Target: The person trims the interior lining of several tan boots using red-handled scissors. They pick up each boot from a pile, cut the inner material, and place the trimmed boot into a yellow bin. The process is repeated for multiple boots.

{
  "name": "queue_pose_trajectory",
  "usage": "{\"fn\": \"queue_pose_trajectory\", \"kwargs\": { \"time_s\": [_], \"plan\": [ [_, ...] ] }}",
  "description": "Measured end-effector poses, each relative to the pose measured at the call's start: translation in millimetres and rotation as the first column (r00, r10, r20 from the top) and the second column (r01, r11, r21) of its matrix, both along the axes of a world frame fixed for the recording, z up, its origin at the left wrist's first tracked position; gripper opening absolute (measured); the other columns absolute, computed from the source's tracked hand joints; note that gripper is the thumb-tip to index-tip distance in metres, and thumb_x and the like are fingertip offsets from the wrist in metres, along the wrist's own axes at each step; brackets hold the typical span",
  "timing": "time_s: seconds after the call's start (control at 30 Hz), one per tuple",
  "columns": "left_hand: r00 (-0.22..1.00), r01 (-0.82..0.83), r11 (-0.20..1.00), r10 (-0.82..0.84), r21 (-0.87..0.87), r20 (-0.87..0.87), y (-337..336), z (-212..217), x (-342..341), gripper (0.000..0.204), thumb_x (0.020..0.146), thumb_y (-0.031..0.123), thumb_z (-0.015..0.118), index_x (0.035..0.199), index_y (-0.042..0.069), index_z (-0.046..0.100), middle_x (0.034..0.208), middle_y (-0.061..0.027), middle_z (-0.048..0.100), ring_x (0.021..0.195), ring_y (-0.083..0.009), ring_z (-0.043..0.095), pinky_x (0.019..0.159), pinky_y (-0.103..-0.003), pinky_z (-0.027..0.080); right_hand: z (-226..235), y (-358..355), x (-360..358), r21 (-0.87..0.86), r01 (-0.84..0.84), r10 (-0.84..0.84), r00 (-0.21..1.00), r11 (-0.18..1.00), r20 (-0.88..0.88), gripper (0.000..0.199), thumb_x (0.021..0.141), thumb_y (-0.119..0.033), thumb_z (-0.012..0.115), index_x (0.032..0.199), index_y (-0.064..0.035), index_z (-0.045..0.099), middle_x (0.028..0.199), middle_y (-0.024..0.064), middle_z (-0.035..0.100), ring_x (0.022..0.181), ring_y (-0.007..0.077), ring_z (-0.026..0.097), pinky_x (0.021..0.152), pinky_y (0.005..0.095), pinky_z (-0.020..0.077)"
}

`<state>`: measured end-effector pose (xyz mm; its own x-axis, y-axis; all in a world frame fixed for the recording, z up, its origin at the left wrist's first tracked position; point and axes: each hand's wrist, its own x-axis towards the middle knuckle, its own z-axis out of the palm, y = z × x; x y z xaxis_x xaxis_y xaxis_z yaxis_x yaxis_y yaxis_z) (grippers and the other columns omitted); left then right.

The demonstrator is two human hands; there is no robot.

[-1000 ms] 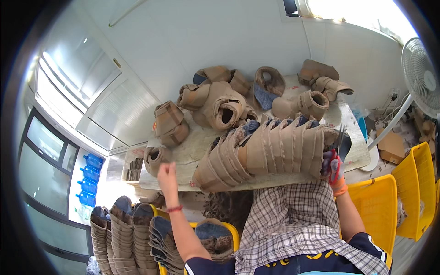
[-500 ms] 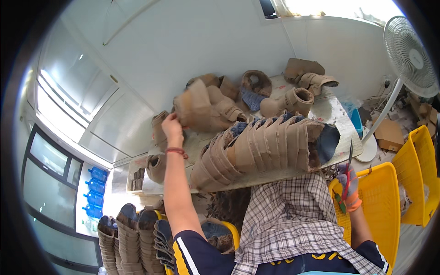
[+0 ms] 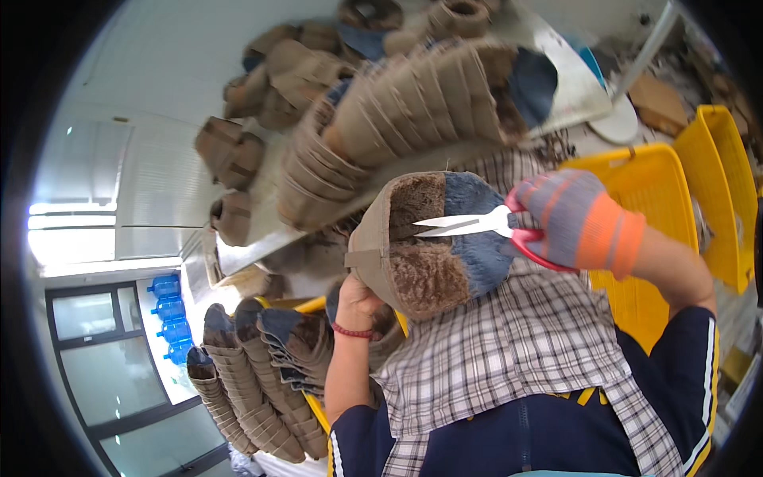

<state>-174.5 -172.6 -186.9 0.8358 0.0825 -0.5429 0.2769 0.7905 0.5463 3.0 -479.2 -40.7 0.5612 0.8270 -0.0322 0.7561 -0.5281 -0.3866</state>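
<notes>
In front of my body, my left hand [image 3: 359,302] grips a tan shoe upper [image 3: 425,282] from below, its fingers mostly hidden behind it. The upper's opening faces me and shows brown fleece and blue lining. My right hand [image 3: 568,219], in a grey and orange glove, is closed round the red handles of a pair of scissors [image 3: 473,224]. Their blades are slightly apart and lie over the upper's opening, pointing left. Whether they touch the lining I cannot tell.
A long row of nested shoe uppers [image 3: 421,95] lies on the worktable [image 3: 568,75], with loose uppers [image 3: 290,67] behind it. More stacked uppers [image 3: 258,397] stand at lower left. Yellow baskets [image 3: 648,183] are at my right, near a fan base [image 3: 614,119].
My left hand has come back from the table's far side with a shoe upper. My right hand has brought the scissors up and inward to it. The view has shifted.
</notes>
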Motion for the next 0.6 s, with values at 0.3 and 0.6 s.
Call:
{"fn": "queue_pose_trajectory", "kwargs": {
  "time_s": [0.3,0.6],
  "plan": [
    [0.956,-0.141,0.98,0.097,-0.143,-0.278,-14.8,-105.8,-47.3,0.02,0.083,0.003,0.063,0.103,0.003,0.064,0.104,-0.0114,0.065,0.092,-0.0243,0.064,0.08,-0.037,0.057,-73.0,66.9,-4.0,-0.503,-0.276,0.246,0.961,0.819,-0.126,0.027,0.078,-0.033,0.064,0.09,-0.0097,0.067,0.08,0.0074,0.067,0.076,0.0243,0.066,0.066,0.0353,0.0513],
    [0.945,-0.171,0.971,0.114,-0.165,-0.306,-11.4,-120.8,-52.7,0.025,0.074,-0.009,0.068,0.097,0.0,0.065,0.09,-0.011,0.067,0.081,-0.0218,0.066,0.074,-0.035,0.058,-97.9,80.4,-14.6,-0.398,-0.411,0.431,0.901,0.82,-0.043,0.016,0.072,-0.026,0.061,0.071,-0.0113,0.069,0.068,0.0059,0.065,0.063,0.0229,0.064,0.052,0.0357,0.0483]
  ]
}}
